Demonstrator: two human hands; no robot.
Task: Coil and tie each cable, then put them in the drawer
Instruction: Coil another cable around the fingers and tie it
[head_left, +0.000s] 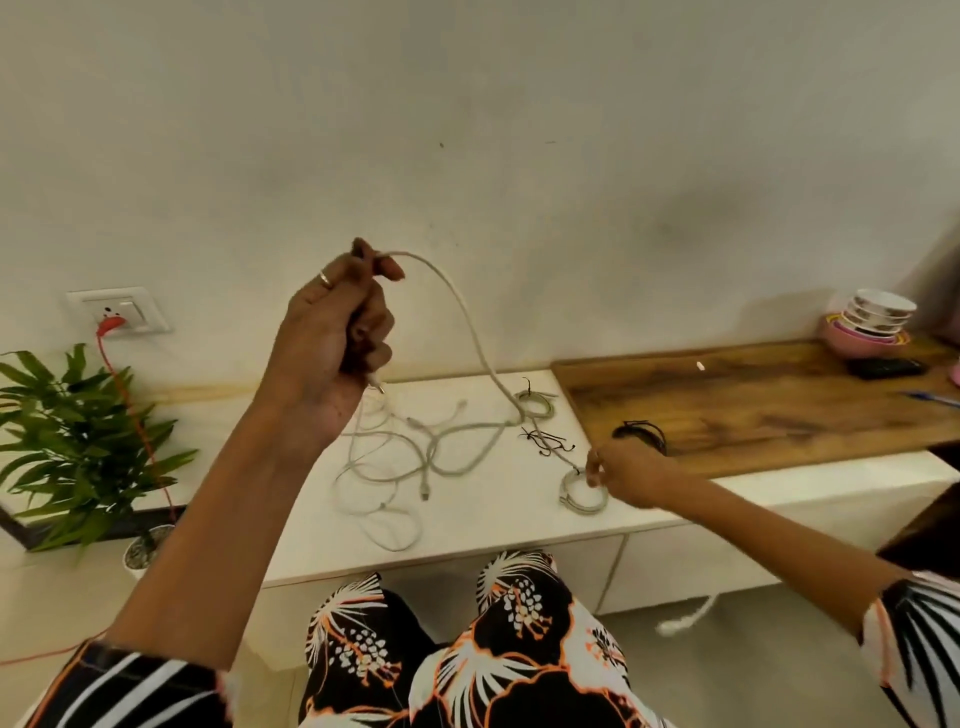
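The white bench (493, 525) ran along the wall, with a wooden top (753, 400) butting onto it from the right. On the bench, left of that wooden top, lay a loose tangle of pale cables (395, 467), still uncoiled. Two finished coils sat nearer the wooden top: one (535, 402) close against its edge, the other (582, 493) toward the bench's front. Between them lay a few black ties (545, 441), and another dark bundle (641, 434) rested on the wooden top's corner, handy for the tying, I supposed.

The left hand (337, 338) was raised well above the tangle, fist curled round one end of a cable (467, 322), its plug poking out below the fist toward the bench. From the fingertips the cable arched up, then fell rightward and down to the right hand (618, 475), which pinched it low beside the front coil. Held so, the cable's long axis ran on a slant from upper left to lower right, drawn clear of the tangle; I judged this was to straighten it before coiling.

No open drawer showed below the bench.
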